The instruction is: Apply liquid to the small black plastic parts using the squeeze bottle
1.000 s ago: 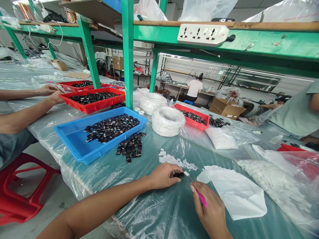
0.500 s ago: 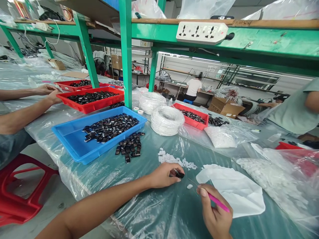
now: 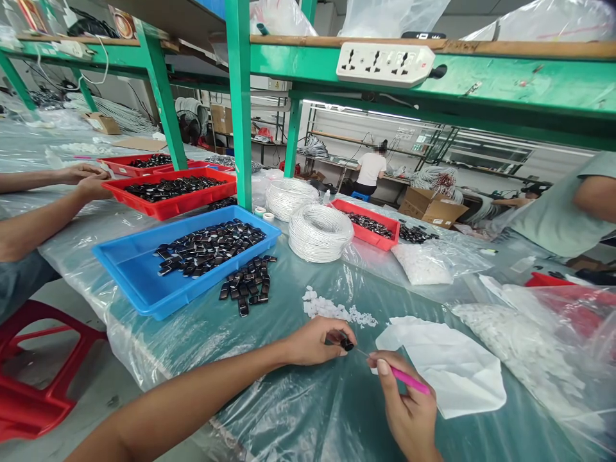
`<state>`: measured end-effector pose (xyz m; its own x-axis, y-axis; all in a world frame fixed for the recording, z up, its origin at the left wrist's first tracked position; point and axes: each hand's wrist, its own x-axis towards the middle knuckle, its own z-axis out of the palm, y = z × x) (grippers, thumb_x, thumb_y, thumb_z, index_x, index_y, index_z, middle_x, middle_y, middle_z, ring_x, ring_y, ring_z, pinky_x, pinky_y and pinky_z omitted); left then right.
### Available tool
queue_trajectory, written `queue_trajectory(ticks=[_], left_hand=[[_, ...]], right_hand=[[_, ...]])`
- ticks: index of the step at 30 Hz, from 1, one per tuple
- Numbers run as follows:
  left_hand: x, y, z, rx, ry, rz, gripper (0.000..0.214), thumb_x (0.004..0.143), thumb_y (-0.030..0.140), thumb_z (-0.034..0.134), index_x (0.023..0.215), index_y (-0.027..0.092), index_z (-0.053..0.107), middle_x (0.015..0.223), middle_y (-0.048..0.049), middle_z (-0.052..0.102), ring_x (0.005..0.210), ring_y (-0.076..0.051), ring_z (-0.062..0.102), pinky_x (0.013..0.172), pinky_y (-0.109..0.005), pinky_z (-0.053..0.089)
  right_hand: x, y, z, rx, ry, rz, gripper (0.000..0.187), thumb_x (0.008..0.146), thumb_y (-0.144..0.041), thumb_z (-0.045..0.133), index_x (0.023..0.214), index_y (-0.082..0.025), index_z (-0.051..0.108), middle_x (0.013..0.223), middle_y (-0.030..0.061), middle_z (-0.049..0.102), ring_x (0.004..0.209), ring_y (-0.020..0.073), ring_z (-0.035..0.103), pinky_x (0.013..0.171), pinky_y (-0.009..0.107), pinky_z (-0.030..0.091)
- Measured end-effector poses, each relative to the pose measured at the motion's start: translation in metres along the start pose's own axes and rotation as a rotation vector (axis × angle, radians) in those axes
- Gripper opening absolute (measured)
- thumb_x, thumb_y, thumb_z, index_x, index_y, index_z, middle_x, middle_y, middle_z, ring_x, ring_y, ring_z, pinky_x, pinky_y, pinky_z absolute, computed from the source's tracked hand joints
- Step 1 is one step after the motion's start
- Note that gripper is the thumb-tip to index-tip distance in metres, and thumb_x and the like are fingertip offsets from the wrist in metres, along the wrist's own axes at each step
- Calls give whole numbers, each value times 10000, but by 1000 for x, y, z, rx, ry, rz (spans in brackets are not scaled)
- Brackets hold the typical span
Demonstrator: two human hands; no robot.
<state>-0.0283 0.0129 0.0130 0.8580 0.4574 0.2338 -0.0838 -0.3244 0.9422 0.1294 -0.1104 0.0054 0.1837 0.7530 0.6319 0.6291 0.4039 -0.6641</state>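
Note:
My left hand [image 3: 315, 341] pinches a small black part [image 3: 346, 344] just above the plastic-covered table. My right hand [image 3: 409, 410] grips a pink-handled tool [image 3: 408, 380], whose thin metal tip points left and meets the black part. A small heap of white plastic bits [image 3: 337, 311] lies just beyond my left hand. A loose pile of black parts [image 3: 248, 285] sits further left, beside a blue tray [image 3: 139, 282] that holds many more of them. A white sheet [image 3: 447, 372] lies to the right of my hands.
Two coils of white wire [image 3: 320, 232] stand mid-table, with red trays [image 3: 370, 224] of black parts behind. Another person's hands [image 3: 89, 183] work at a red tray at far left. A person in a green shirt [image 3: 563, 212] sits at right. Green shelf posts [image 3: 239, 102] rise from the table.
My right hand pulled the pink tool back off a white bit, then swung its tip up to the black part. My left hand turned that part slightly.

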Motion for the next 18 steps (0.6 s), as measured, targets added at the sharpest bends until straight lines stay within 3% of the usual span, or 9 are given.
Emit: queue_trajectory(ticks=[10,18], left_hand=[[0,1,0,64,-40,-9,221,780,158,567,996,156,614,1005,-76,639,911,-178,605,780,-264,474],[0,-2,1,65,-54,-9,225,780,156,563,999,157,616,1004,-75,641,908,-171,602,774,-255,472]], right_hand=[[5,-9,4,-46,-123,-46,116,851,-145,494,824,-215,582,809,42,626,747,163,585,651,276,443],[6,-8,3,-106,-111,-105,112,838,-125,506,821,-208,579,788,47,627,715,164,577,634,284,429]])
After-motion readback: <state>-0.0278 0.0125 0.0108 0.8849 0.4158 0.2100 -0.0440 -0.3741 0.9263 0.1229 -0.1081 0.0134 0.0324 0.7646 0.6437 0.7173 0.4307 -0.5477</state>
